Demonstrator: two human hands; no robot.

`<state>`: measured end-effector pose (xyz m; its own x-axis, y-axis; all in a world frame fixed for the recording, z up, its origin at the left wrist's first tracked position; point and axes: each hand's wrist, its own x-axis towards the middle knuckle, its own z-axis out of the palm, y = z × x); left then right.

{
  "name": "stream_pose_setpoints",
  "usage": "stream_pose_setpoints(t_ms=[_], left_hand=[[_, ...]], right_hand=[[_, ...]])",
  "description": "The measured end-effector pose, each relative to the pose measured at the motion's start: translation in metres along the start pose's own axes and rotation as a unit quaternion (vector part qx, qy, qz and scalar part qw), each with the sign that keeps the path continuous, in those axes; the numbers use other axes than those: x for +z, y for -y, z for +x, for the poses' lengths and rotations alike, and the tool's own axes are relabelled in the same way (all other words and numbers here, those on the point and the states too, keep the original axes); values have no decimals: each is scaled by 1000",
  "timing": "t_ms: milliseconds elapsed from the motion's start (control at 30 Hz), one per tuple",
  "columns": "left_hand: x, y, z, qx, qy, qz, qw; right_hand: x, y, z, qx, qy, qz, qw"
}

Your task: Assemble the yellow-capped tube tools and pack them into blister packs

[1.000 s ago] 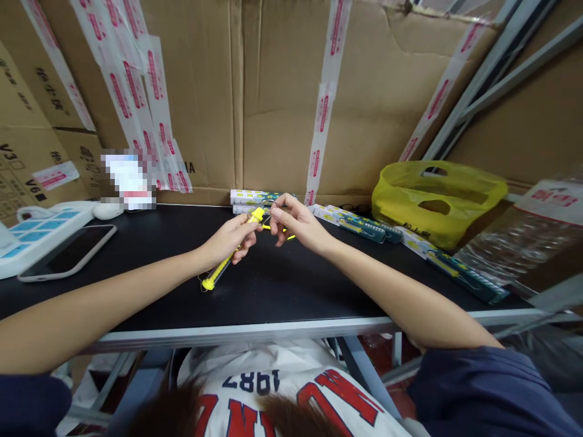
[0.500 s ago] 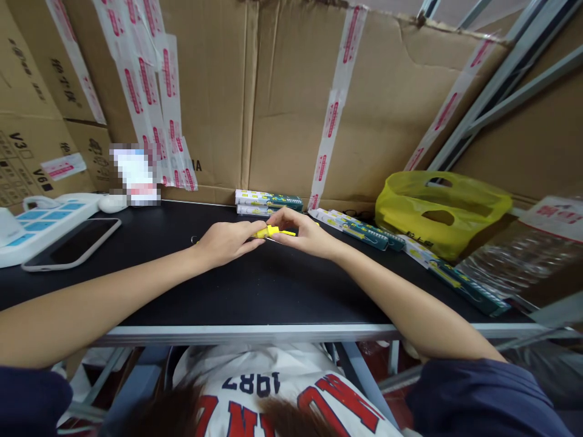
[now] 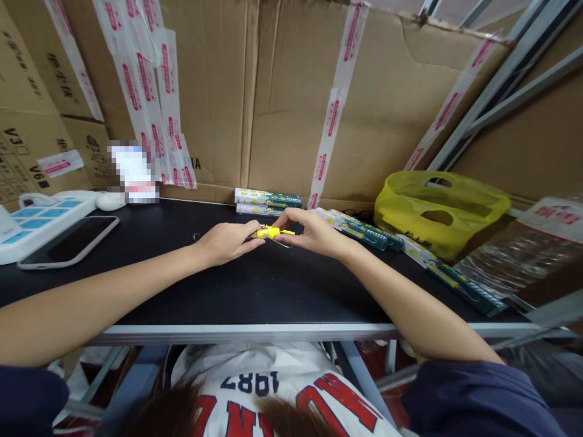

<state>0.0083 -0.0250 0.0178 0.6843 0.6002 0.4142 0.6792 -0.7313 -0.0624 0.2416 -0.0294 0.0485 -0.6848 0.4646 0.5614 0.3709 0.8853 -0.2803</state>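
Since a second ago both hands have dropped to the black tabletop (image 3: 255, 291); the slim yellow plastic tool (image 3: 269, 232) now lies level, pinched between left hand (image 3: 226, 241) and right hand (image 3: 311, 232) fingertips, beside green-and-white packets (image 3: 268, 201).

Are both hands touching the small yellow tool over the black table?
Touching. The head view shows left hand and right hand pinching opposite ends of the yellow tool.
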Motion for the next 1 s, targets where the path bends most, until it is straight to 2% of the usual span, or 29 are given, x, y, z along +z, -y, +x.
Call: stream_pose_setpoints(t_ms=[100,200,367,633,733,900,1000], left_hand=[[-1,0,0,3,12,9,1000],[0,1,1,22,22,19,999],[3,1,-1,37,-4,42,998],[3,-5,-5,24,-53,106,993],[-1,-3,-3,22,-24,99,995],[-4,6,-1,55,57,63,995],[-2,9,-2,76,60,55,994]], right_hand=[[3,0,-2,-11,-1,-43,999],[5,1,-3,-34,23,-86,995],[5,5,-4,-70,20,-164,984],[11,2,-5,-65,-5,-113,991],[16,1,-6,-92,-8,-163,982],[24,3,-6,-134,27,-251,958],[27,3,-7,-146,36,-266,952]])
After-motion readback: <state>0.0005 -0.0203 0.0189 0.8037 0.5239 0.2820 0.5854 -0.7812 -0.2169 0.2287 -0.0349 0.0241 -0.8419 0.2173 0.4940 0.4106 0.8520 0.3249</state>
